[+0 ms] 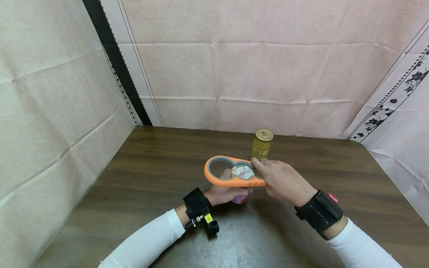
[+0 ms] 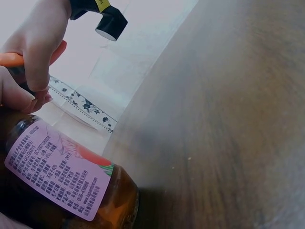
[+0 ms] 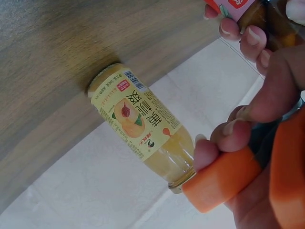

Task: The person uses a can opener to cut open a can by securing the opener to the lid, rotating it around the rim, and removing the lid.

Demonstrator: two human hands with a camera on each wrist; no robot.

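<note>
My L hand (image 1: 226, 194)'s curled round the pink-label jar (image 2: 59, 167), R hand (image 1: 283, 182) gripping the orange opener (image 1: 234, 182)'s handle. Jar's nearer me than the 2nd jar (image 3: 138, 114). Lid (image 1: 242, 172) shows thru opener's hole: tool's abt placed, I'd say, lid's still on; can't tell if loosened. 2nd jar's lid (image 1: 264, 135)'s on too, prob. not done.
</note>
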